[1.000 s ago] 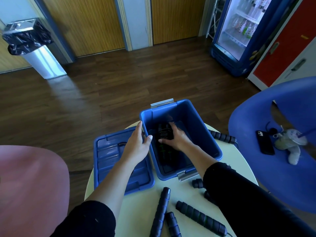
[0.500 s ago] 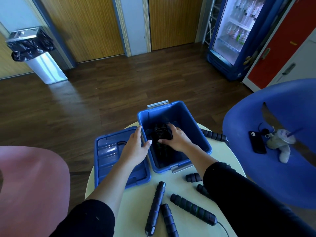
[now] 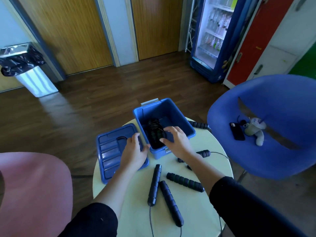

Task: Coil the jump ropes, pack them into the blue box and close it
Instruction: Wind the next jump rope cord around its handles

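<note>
Blue box [image 3: 178, 119] open on tabletop [image 3: 140, 199]; coiled jump rope [image 3: 154, 132] lies inside. Lid [image 3: 111, 147] flat just left of box. Right hand [image 3: 176, 140] over box's near edge, fingers loosely spread, holding nothing. Left hand [image 3: 135, 152] over lid, fingers relaxed, empty. Loose rope handles [image 3: 184, 182] on near tabletop.

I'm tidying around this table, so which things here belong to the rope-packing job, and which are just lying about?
Part of the job: blue box, its lid, coiled rope inside the box, loose jump ropes on the table.

Just lying about: phone and plush toy on the blue chair, bin, drinks fridge, pink chair.
</note>
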Motion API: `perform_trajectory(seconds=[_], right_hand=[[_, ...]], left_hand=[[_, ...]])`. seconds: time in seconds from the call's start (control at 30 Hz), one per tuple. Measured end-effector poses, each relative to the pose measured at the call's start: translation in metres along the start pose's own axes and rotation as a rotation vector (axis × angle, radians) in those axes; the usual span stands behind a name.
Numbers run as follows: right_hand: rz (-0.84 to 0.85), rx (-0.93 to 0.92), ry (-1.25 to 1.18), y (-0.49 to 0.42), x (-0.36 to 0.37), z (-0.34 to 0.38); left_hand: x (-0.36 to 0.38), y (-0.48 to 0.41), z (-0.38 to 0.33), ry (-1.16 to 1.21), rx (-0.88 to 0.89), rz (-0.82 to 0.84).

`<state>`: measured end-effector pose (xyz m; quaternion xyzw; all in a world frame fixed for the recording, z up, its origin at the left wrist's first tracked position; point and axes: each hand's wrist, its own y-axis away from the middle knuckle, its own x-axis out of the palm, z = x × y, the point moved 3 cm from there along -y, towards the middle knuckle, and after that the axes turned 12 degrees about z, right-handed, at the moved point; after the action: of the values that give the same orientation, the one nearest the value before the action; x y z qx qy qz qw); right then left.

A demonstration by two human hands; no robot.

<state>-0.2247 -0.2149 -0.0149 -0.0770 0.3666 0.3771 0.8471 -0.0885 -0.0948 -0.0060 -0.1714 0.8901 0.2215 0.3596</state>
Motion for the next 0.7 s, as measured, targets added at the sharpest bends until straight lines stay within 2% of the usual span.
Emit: perform_trajectory(seconds=[0.1, 0.17, 0.4, 0.53, 0.7], right_hand=[[-0.15, 0.013, -0.027, 0.041, 0.01, -0.003], [-0.187, 0.098, -0.027, 0.068, 0.024, -0.011], [-0.035, 0.427, -0.025, 0.133, 0.096, -0.052], [0.005, 0.524, -0.006, 0.146, 0.122, -0.06], [0.037, 0.523, -0.026, 0.143, 0.143, -0.06]], left_hand=[[0.01, 0.021, 0.005, -0.019, 0.05, -0.002], [0.023, 0.033, 0.013, -0.034, 0.051, 0.062], [0.081, 0.056, 0.054, -0.127, -0.052, 0.402], [0.1, 0.06, 0.064, -0.163, -0.054, 0.465], [0.112, 0.057, 0.075, -0.149, -0.03, 0.493]])
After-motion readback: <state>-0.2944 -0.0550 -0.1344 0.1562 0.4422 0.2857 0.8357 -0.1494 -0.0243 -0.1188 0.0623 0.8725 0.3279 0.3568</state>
